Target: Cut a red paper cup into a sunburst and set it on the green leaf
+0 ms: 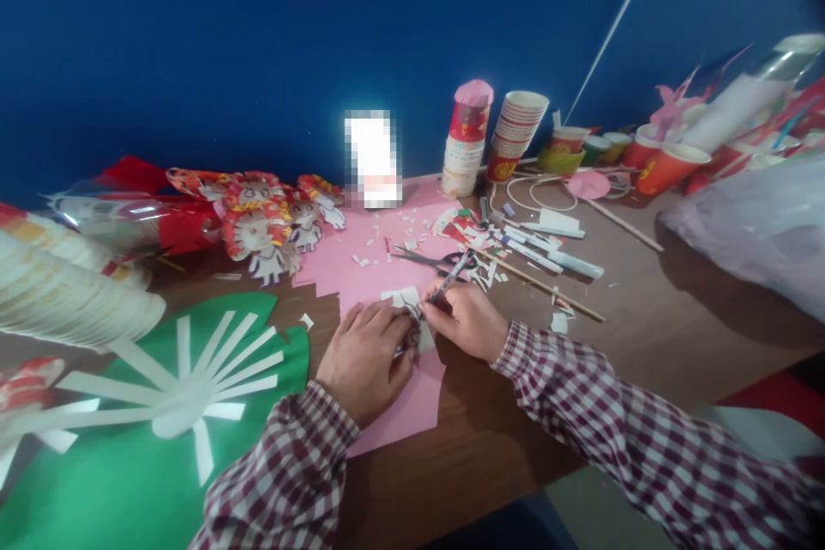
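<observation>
My right hand (465, 320) is closed around a pen (453, 273) with a dark-patterned barrel. The pen's lower end points at a small white paper (425, 339) with dark drawn lines, though the exact tip is hard to see. My left hand (367, 357) lies over the left part of that paper, fingers loosely bent and pressing down, thumb apart, hiding much of the drawing. Under both lies a pink sheet (400, 400). Just beyond my right hand, black scissors (438, 259) rest among paper scraps.
Green paper (258, 455) with white strips lies at left, beside stacked cups (77, 284) and paper figures (258, 228). Markers (534, 251) and a wooden stick (547, 282) lie right. Upright cup stacks (462, 146) stand behind, and a plastic bag (760, 223) is far right.
</observation>
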A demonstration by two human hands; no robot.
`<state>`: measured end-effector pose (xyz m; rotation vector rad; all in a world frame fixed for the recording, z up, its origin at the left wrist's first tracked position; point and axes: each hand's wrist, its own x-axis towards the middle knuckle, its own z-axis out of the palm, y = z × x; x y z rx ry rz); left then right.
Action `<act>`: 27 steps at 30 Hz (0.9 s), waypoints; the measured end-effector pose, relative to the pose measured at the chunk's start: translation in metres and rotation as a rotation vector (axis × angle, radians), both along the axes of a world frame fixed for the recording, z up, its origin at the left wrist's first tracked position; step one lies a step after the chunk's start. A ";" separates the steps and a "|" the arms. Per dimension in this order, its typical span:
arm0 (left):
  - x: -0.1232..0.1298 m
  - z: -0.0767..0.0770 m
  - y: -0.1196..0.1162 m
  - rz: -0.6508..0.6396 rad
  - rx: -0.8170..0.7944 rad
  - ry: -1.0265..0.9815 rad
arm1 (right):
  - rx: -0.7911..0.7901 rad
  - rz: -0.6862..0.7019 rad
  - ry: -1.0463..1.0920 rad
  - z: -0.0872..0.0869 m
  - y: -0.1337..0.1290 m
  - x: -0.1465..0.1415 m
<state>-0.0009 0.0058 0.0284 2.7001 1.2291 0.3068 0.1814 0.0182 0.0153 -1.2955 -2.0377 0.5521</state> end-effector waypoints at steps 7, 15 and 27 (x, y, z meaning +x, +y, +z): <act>0.000 0.000 0.000 0.000 0.004 -0.004 | -0.008 0.012 0.003 0.001 0.000 0.000; 0.000 -0.001 0.000 0.001 0.007 -0.024 | -0.011 0.013 -0.003 0.002 0.000 0.000; 0.000 0.000 0.000 -0.002 0.010 -0.027 | -0.016 0.011 -0.002 0.001 0.000 0.000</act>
